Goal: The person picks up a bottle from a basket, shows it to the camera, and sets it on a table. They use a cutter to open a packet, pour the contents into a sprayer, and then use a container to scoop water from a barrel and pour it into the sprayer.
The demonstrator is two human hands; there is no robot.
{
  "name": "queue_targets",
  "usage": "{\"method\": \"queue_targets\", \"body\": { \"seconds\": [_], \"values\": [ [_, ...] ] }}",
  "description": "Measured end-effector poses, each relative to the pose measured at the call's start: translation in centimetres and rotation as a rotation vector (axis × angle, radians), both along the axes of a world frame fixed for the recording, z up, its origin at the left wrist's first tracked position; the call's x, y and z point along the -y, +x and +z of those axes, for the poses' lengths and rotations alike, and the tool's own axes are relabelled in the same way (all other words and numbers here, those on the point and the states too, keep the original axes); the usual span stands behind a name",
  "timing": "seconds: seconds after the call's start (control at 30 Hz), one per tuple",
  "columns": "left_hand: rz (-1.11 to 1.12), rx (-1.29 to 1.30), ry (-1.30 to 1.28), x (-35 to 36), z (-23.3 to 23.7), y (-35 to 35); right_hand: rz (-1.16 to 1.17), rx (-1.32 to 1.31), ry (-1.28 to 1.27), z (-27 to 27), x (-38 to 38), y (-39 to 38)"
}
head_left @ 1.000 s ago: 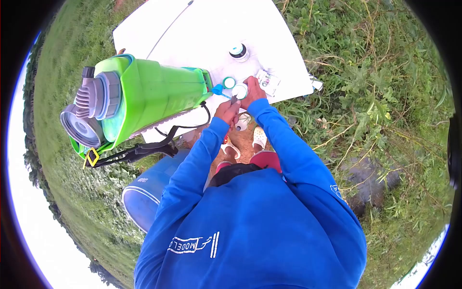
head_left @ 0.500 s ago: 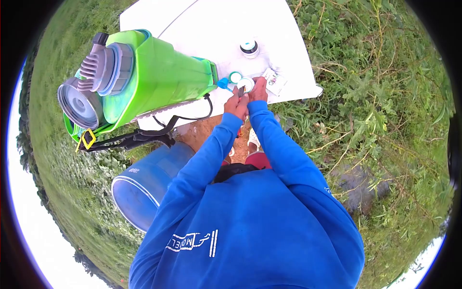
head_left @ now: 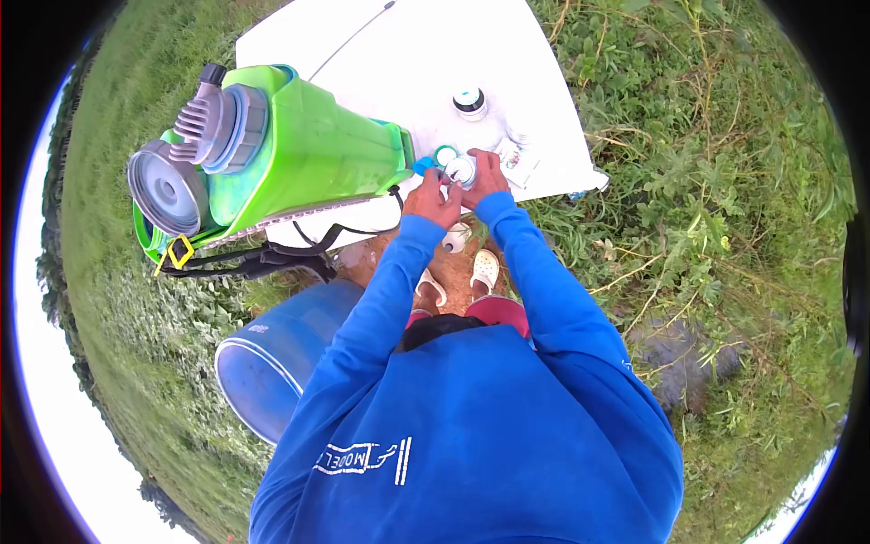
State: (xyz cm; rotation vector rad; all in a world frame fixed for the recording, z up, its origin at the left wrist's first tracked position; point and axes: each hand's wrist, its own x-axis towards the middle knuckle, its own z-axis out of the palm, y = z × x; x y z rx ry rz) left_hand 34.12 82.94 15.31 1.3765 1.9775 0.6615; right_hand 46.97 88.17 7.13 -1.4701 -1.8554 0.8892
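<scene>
My right hand (head_left: 487, 178) grips a small white round container (head_left: 460, 170) at the near edge of the white table (head_left: 399, 63). My left hand (head_left: 431, 199) is closed just beside it, its fingers pinched at the container's rim; the thin dark tool it holds is almost hidden by the fingers. A teal cap (head_left: 445, 154) lies on the table just behind the container. A printed packet (head_left: 519, 161) lies right of my right hand. Both arms wear blue sleeves.
A green backpack sprayer (head_left: 290, 172) lies on the table's left side, straps hanging over the edge. A white bottle with a teal cap (head_left: 469, 102) stands farther back. A blue barrel (head_left: 272, 354) stands on the left below. A white cup (head_left: 456, 238) lies on bare soil by my sandalled feet. Grass all around.
My hands stayed together at the container. The left hand has turned over it and now covers the dark tool. The view has shifted slightly.
</scene>
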Motion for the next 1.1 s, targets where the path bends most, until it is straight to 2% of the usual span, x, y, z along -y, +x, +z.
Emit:
{"method": "queue_targets", "body": {
  "seconds": [0.07, 0.17, 0.37, 0.57, 0.63, 0.77, 0.83, 0.97, 1.03, 1.1],
  "values": [
    [-0.053, -0.054, -0.078, -0.6, 0.1, -0.2, 0.047, 0.002, -0.035, 0.2, -0.2, 0.3],
    [-0.210, -0.222, 0.065, -1.5, 0.1, -0.6, 0.128, 0.033, -0.072, 0.2, -0.7, 0.7],
    [-0.494, -0.364, -0.101, -3.7, 1.6, -1.0, 0.184, 0.121, -0.111, 0.7, -2.0, 0.4],
    [-0.479, -0.331, -0.241, -5.2, 1.8, -1.0, 0.198, 0.137, -0.116, -0.3, -2.5, 0.3],
    [-0.462, -0.417, -0.262, -5.0, 3.0, 0.1, 0.236, 0.226, -0.116, -0.9, -2.7, 0.1],
    [-0.370, -0.425, -0.216, -4.9, 1.1, 0.3, 0.190, 0.184, -0.150, 0.2, -1.7, 0.0],
    [-0.247, -0.389, -0.152, -4.8, 0.4, 0.5, 0.110, 0.181, -0.186, 0.7, -1.2, -0.3],
    [-0.198, -0.304, -0.172, -5.5, -0.2, 0.2, 0.030, 0.129, -0.165, 0.7, -0.6, -0.8],
    [-0.145, -0.192, -0.269, -6.3, -1.3, -0.1, 0.017, 0.144, -0.204, 1.0, -0.7, -0.9],
    [-0.214, -0.132, -0.212, -6.8, -2.6, -1.0, 0.014, 0.143, -0.199, 1.1, -0.5, -1.0]
  ]
}}
